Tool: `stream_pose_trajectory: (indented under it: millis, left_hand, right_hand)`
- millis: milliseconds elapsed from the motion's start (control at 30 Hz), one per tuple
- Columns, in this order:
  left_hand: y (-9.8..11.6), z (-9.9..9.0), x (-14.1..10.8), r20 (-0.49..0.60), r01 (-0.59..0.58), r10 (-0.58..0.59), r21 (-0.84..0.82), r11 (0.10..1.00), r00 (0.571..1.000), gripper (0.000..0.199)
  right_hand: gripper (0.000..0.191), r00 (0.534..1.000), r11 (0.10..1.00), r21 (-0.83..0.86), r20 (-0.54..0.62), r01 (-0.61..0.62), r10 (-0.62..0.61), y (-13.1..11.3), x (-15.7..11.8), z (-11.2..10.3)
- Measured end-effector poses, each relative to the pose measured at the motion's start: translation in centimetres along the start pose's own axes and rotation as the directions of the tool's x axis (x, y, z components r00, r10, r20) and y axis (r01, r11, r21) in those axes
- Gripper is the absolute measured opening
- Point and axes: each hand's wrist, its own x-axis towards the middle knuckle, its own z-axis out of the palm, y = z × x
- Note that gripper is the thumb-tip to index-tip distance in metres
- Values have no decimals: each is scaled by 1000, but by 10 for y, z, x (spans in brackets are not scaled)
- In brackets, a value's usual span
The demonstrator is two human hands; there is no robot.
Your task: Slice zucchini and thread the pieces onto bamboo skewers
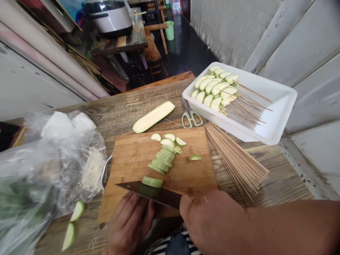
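My right hand [209,216] grips the handle of a knife [162,196], its blade pointing left across the near part of a wooden cutting board [193,177]. Close behind the blade, my left hand [131,217] has its fingers curled and pressed together; whatever they hold is hidden. A thick zucchini slice [152,182] lies against the blade's far side. Beyond it, a row of zucchini slices [162,161] leans together, with several loose half-round pieces around its far end. One small piece [195,157] lies apart on the right of the board.
A zucchini half [154,117] and scissors [191,119] lie behind the board. Right are bamboo skewers [239,159] and a white tray [278,102] with skewered zucchini [215,86]. Plastic bags [61,152] and two zucchini slices [69,235] are at left.
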Motion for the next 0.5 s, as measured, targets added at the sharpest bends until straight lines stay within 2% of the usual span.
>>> stream_pose_trajectory:
  millis: [100, 233, 367, 500]
  left_hand:
    - [-2, -3, -3, 29, -30, 30, 0, 1000, 999, 21]
    - [-6, -5, -13, 47, -86, 85, 30, 996, 995, 19]
    - [-6, -5, -15, 3, -100, 100, 66, 993, 995, 1]
    - [-5, -8, -14, -6, -75, 75, 53, 996, 997, 21]
  right_hand:
    - [10, 999, 991, -131, -30, 12, -16, 0, -3, 8]
    - [13, 972, 972, -236, -231, -5, -51, -4, -11, 15]
    - [19, 928, 958, -281, -369, -56, -54, -11, -18, 15]
    - [20, 915, 941, -332, -396, -69, -73, -16, -25, 15]
